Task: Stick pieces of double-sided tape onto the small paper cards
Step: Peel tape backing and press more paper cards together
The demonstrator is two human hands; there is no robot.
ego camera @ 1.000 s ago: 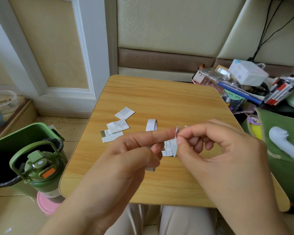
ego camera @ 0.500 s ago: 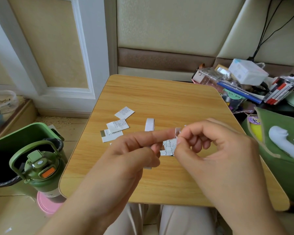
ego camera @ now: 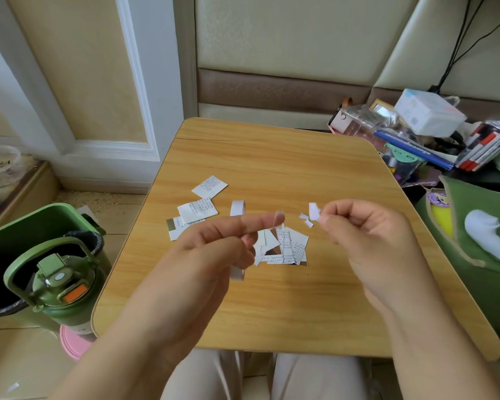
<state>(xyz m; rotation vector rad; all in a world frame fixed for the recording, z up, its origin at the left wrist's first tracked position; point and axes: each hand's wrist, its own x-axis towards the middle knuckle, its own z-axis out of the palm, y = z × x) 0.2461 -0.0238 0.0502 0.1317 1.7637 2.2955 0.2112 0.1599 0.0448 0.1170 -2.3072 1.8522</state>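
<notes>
A green flask (ego camera: 59, 287) with an orange button stands at far left beside the wooden table (ego camera: 274, 307). Three printed paper cards (ego camera: 197, 209) (print too small to read) lie left of centre. The left hand (ego camera: 214, 249) grips the tape roll (ego camera: 237, 209), a clear tape piece (ego camera: 279, 218) stuck on its forefinger. More cards (ego camera: 286, 246) lie between the hands. The right hand (ego camera: 367, 238) pinches a white backing strip (ego camera: 314, 211).
</notes>
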